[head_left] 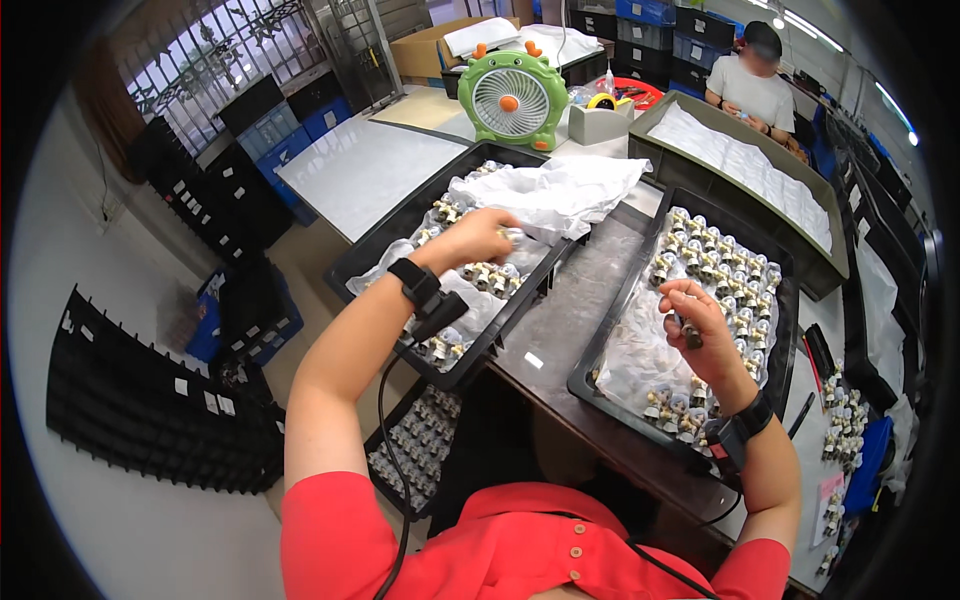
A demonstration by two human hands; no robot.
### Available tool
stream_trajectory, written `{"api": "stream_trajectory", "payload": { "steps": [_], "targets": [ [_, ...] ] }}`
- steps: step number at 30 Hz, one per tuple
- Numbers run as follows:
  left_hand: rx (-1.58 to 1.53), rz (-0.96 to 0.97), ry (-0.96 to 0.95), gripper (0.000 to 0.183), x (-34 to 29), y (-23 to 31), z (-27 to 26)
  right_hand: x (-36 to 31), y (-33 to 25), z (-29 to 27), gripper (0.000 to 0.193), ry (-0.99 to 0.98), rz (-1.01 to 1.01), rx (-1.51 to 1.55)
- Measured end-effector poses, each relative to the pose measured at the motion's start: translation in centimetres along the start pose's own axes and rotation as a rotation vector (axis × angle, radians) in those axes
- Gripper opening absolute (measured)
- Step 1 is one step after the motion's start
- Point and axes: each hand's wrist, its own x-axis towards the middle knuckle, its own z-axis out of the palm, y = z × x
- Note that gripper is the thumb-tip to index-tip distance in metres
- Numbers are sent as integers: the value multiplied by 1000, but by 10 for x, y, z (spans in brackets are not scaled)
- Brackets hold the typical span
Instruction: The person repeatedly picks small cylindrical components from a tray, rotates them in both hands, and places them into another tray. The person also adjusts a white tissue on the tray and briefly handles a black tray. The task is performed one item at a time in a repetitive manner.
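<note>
Over the left black tray (470, 375), my left hand (482, 238) is closed around a small figurine (514, 236), only partly visible beyond the fingers. More small pale-headed figurines (490, 277) lie in that tray among sheets of white tissue paper (550, 195). My right hand (705, 325) is raised above the right black tray (580, 378), its fingers curled around another figurine whose dark base (691, 337) shows below them. Rows of similar figurines (715, 255) fill the far and right parts of this tray, on white paper (640, 350). A few more stand along its near edge.
A green animal-shaped fan (511, 100) stands behind the left tray. At the back right is a large grey-green tray (830, 262) with white padding. Figurines (845, 425) stand at the table's right side. Below the table sits another filled tray (415, 445). A person (755, 85) works farther back.
</note>
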Motion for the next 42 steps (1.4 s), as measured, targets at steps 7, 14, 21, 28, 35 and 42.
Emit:
{"api": "stream_trajectory", "payload": {
  "steps": [7, 14, 21, 28, 35, 42],
  "targets": [
    [135, -57, 221, 34, 48, -64, -6, 5, 3, -5, 22, 43, 13, -25],
    [431, 2, 372, 36, 76, -80, 7, 9, 4, -7, 22, 81, 26, -41],
    [608, -104, 481, 37, 69, -59, 21, 10, 6, -10, 23, 84, 37, -53],
    [561, -3, 397, 38, 71, -73, 11, 9, 3, -7, 28, 39, 83, -32],
    [624, -42, 432, 23, 76, -73, 11, 7, 2, -5, 28, -16, 78, -46],
    [663, -35, 406, 29, 69, -60, 16, 5, 2, -7, 34, -60, -2, 51]
  ]
}}
